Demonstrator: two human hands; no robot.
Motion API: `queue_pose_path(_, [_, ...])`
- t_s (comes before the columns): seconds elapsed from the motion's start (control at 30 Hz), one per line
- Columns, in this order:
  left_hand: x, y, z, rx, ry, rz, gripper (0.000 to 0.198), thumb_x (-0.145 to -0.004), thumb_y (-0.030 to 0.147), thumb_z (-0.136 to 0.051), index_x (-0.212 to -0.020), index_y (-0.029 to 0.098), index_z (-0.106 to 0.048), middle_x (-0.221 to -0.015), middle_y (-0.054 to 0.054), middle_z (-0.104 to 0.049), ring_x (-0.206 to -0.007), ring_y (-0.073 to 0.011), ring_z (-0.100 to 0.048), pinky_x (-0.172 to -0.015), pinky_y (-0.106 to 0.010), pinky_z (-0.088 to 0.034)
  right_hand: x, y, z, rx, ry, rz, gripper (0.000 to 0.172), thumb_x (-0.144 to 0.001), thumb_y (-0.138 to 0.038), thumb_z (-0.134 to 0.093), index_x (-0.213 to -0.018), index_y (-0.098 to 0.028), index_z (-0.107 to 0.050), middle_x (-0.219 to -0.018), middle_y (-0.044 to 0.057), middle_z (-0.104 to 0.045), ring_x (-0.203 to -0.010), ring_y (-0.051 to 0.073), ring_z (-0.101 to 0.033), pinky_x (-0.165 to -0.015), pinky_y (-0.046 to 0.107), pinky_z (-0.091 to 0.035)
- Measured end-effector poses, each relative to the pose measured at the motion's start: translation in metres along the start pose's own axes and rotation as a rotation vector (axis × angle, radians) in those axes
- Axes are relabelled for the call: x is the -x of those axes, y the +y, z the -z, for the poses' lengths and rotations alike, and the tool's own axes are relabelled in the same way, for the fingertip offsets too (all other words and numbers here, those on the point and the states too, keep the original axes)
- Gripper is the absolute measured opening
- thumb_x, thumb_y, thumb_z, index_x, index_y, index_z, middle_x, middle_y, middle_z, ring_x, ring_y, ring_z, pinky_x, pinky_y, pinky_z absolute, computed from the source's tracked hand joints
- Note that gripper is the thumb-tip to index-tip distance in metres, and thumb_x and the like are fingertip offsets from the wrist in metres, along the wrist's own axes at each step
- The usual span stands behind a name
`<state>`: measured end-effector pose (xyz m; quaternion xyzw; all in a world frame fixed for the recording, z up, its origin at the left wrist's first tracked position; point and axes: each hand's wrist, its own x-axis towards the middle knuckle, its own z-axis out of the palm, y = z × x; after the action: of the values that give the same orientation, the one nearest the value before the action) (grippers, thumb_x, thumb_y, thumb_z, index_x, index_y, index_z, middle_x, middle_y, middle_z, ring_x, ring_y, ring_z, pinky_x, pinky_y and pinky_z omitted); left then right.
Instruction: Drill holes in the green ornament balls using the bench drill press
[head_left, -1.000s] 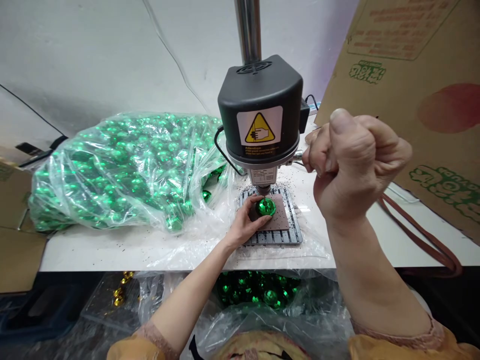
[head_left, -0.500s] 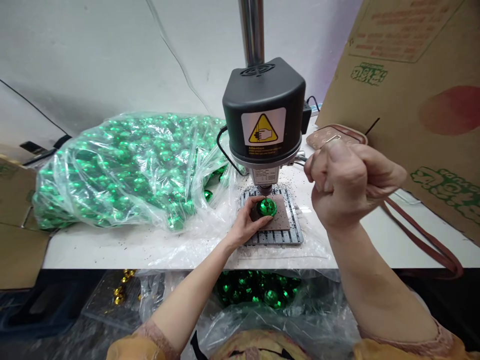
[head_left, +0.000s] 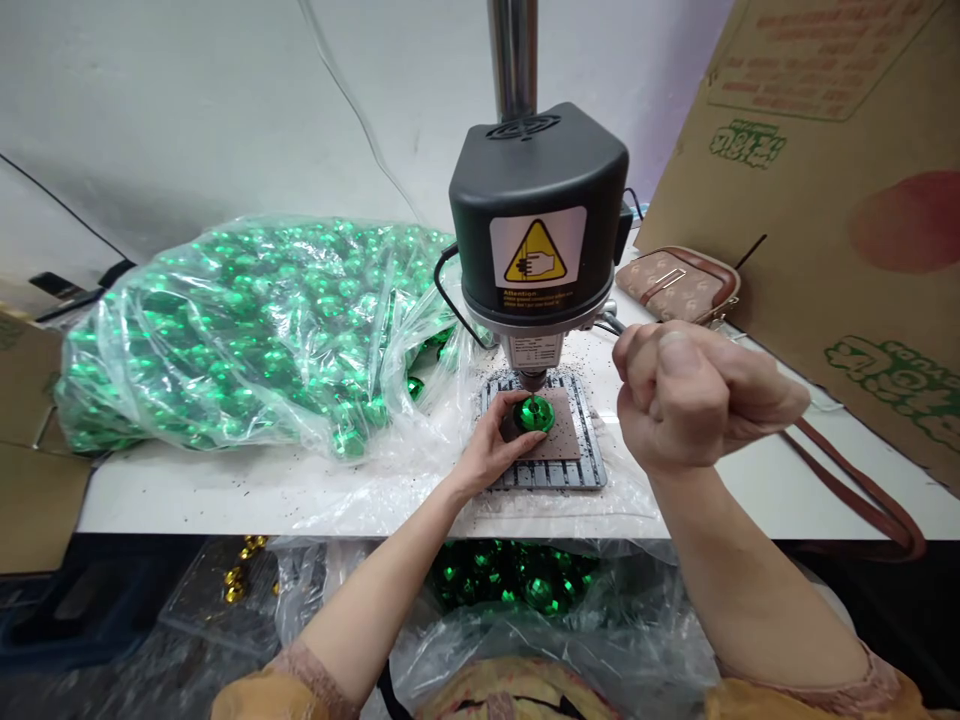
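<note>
A shiny green faceted ball (head_left: 537, 413) rests on a brown board (head_left: 562, 440) on the grey slotted base (head_left: 592, 470) of a drill press. My left hand (head_left: 491, 445) grips the ball from the left, thumb and fingers curved round it. Directly above the ball is the chuck (head_left: 532, 380) of the black drill press (head_left: 536, 210); whether the thin bit touches the ball I cannot tell. To the right of the machine, my right hand (head_left: 690, 395) is closed in a fist round the drill press lever (head_left: 611, 318), whose end is hidden in the fingers.
A clear plastic bag (head_left: 255, 330) full of green balls lies left of the machine. More green balls (head_left: 517, 580) sit in plastic below the table edge. At right are a patterned purse (head_left: 675, 280) with a brown strap and a large cardboard box (head_left: 825, 200). Dark shavings litter the base.
My right hand has come down a little on the lever, uncovering more of the purse. My left hand and the ball have stayed in place. The view has shifted slightly.
</note>
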<state>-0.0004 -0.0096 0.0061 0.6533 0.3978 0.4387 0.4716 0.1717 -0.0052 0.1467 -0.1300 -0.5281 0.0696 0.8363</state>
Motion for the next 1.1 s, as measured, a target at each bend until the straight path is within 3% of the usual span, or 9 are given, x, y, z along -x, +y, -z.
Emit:
queue_pose_path(0.27, [0.0,0.002,-0.001,-0.012,0.014,0.004,0.053,-0.083,0.041,-0.08,-0.125,0.023,-0.055,-0.127,-0.009,-0.064,-0.119,-0.025,-0.061,-0.106,-0.039,-0.045,0.002,0.001,0.004,-0.025,-0.08,0.065,0.046,-0.076,-0.005,-0.054,-0.057,-0.018,-0.014,-0.051,-0.006,-0.018,-0.041,0.004,-0.022,-0.043,0.028,-0.02])
queue_pose_path(0.5, [0.001,0.0,-0.002,0.038,0.026,0.011,0.054,-0.08,0.041,-0.082,-0.123,0.023,-0.056,-0.128,-0.008,-0.064,-0.119,-0.0249,-0.061,-0.106,-0.038,-0.046,0.01,0.002,0.007,0.016,-0.08,0.097,0.048,-0.078,-0.008,-0.057,-0.05,-0.017,-0.019,-0.044,-0.006,-0.024,-0.037,0.003,-0.025,-0.041,0.028,-0.025])
queue_pose_path(0.6, [0.0,-0.002,-0.003,0.042,0.042,0.013,0.054,-0.079,0.04,-0.083,-0.124,0.024,-0.057,-0.128,-0.008,-0.064,-0.12,-0.0249,-0.061,-0.108,-0.039,-0.045,-0.007,-0.005,-0.006,0.042,0.031,-0.042,0.05,-0.082,-0.012,-0.058,-0.05,-0.018,-0.02,-0.044,-0.006,-0.022,-0.037,0.003,-0.025,-0.04,0.028,-0.023])
queue_pose_path(0.7, [0.0,0.002,-0.006,0.024,0.089,0.007,0.053,-0.079,0.038,-0.083,-0.124,0.023,-0.059,-0.126,-0.009,-0.065,-0.119,-0.0252,-0.062,-0.107,-0.04,-0.046,-0.033,-0.012,-0.02,0.047,0.072,-0.236,0.046,-0.081,-0.016,-0.064,-0.047,-0.02,-0.033,-0.041,-0.007,-0.028,-0.037,0.006,-0.028,-0.04,0.03,-0.025])
queue_pose_path(0.8, [0.013,0.012,-0.011,-0.087,0.25,-0.041,0.048,-0.078,0.034,-0.083,-0.119,0.023,-0.061,-0.119,-0.009,-0.067,-0.114,-0.0259,-0.064,-0.103,-0.042,-0.049,-0.051,-0.012,-0.026,0.01,0.032,-0.319,0.044,-0.079,-0.018,-0.066,-0.046,-0.021,-0.038,-0.04,-0.006,-0.032,-0.037,0.007,-0.027,-0.038,0.032,-0.019])
queue_pose_path(0.87, [0.035,0.016,-0.013,-0.209,0.343,-0.14,0.046,-0.077,0.032,-0.084,-0.116,0.023,-0.062,-0.114,-0.009,-0.068,-0.11,-0.0273,-0.066,-0.099,-0.044,-0.052,-0.054,-0.01,-0.026,0.002,0.027,-0.321,0.044,-0.079,-0.018,-0.066,-0.046,-0.022,-0.038,-0.039,-0.006,-0.033,-0.037,0.007,-0.028,-0.037,0.031,-0.02])
queue_pose_path(0.93, [0.067,0.015,-0.015,-0.328,0.281,-0.303,0.049,-0.075,0.031,-0.085,-0.118,0.025,-0.063,-0.116,-0.011,-0.069,-0.109,-0.0291,-0.067,-0.093,-0.044,-0.055,-0.053,-0.009,-0.025,-0.001,0.028,-0.308,0.044,-0.081,-0.017,-0.064,-0.047,-0.022,-0.037,-0.04,-0.007,-0.034,-0.037,0.005,-0.029,-0.038,0.03,-0.021])
queue_pose_path(1.0, [0.105,0.01,-0.017,-0.457,0.076,-0.462,0.052,-0.075,0.031,-0.084,-0.122,0.028,-0.063,-0.121,-0.013,-0.069,-0.105,-0.0297,-0.069,-0.086,-0.044,-0.058,-0.051,-0.009,-0.024,-0.005,0.024,-0.309,0.043,-0.083,-0.016,-0.063,-0.049,-0.021,-0.037,-0.041,-0.007,-0.034,-0.038,0.004,-0.029,-0.038,0.028,-0.022])
queue_pose_path(1.1, [0.152,-0.002,-0.022,-0.699,-0.21,-0.553,0.048,-0.081,0.039,-0.08,-0.126,0.034,-0.063,-0.122,-0.012,-0.071,-0.104,-0.0303,-0.07,-0.088,-0.046,-0.059,-0.049,-0.01,-0.023,-0.005,0.022,-0.319,0.043,-0.086,-0.016,-0.06,-0.05,-0.021,-0.036,-0.042,-0.007,-0.034,-0.039,0.003,-0.03,-0.04,0.027,-0.023])
